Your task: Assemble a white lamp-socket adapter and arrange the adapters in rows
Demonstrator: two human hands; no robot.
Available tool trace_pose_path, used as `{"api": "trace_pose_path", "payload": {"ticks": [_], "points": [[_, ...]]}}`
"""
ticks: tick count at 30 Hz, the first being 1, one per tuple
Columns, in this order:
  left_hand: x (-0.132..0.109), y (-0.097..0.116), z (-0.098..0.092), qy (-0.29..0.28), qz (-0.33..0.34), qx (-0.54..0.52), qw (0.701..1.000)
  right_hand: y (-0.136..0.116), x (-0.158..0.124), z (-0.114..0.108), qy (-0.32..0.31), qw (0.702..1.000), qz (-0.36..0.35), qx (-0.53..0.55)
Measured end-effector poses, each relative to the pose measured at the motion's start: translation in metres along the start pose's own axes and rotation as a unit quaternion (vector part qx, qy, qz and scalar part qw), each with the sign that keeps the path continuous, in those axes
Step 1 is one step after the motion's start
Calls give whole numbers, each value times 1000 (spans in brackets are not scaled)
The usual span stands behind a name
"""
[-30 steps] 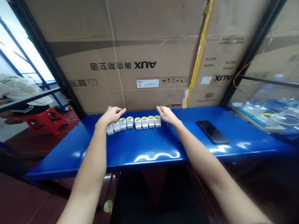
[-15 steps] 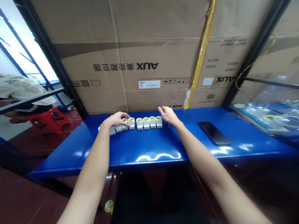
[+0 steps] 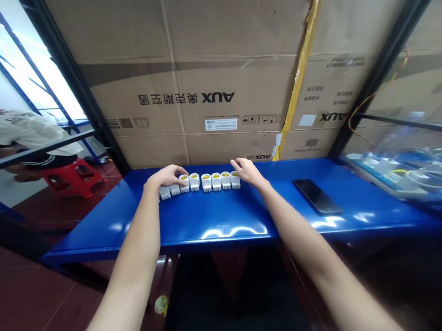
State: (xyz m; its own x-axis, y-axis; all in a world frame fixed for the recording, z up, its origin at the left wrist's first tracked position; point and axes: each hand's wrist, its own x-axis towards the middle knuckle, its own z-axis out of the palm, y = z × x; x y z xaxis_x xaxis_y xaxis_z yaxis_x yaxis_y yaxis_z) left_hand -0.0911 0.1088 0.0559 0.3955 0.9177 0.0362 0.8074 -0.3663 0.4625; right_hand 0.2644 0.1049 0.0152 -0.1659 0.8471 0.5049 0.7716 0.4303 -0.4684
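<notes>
Several small white plastic parts (image 3: 216, 182), round-topped with yellow inside and short prongs at the base, stand upright in a row at the back of the blue shelf. A narrow gap splits the row. My left hand (image 3: 166, 176) arches over the left group, its thumb and forefinger closed about a white plastic part (image 3: 184, 185); the palm partly hides those further left. At the row's right end, my right hand (image 3: 247, 170) has its fingers bent over the back edge of the last white plastic part (image 3: 235, 182). The exact contact of those fingertips is hidden.
A black phone (image 3: 316, 196) lies on the blue shelf (image 3: 217, 220) at the right. Large cardboard boxes (image 3: 213, 45) wall off the back. Black posts stand at both sides. Beyond the right post are clear bags with white items. A person (image 3: 31, 134) sits on a red stool (image 3: 68, 176) at left.
My left hand has slid a little left along the row, uncovering the part beside the gap. My right hand has shifted slightly left, over the last part.
</notes>
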Motion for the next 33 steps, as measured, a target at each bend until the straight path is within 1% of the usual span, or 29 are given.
{"api": "trace_pose_path", "payload": {"ticks": [4,7,9,11,14,17,20,22,24,28,30,33], "points": [[-8,1,-8,32,-17,-30,999,0,-1,1,-1,1000,-19,7],[-17,4,-15,54,-2,-87,995,-3,-3,2,-14,998,-52,19],[-21,9,-19,35,22,-126,991,-9,-6,4,-29,996,-88,16],[-24,17,-20,-10,37,-136,990,-18,-9,8,-49,992,-120,-4],[-25,32,-18,-78,42,-72,993,-34,-11,20,-76,986,-138,-49],[-24,48,-12,-126,25,13,992,-46,-9,34,-93,982,-140,-92],[-23,59,-3,-166,11,47,985,-51,-4,41,-118,975,-145,-120],[-22,62,2,-178,3,68,982,-52,-3,39,-129,973,-148,-118],[-20,63,6,-181,-7,86,980,-54,-3,32,-134,974,-154,-103],[-17,61,6,-197,-37,118,973,-60,-7,18,-157,970,-164,-87],[-17,61,5,-198,-49,132,970,-64,-9,18,-163,970,-153,-98],[-18,62,3,-180,-71,155,969,-67,-7,25,-167,967,-150,-120]]}}
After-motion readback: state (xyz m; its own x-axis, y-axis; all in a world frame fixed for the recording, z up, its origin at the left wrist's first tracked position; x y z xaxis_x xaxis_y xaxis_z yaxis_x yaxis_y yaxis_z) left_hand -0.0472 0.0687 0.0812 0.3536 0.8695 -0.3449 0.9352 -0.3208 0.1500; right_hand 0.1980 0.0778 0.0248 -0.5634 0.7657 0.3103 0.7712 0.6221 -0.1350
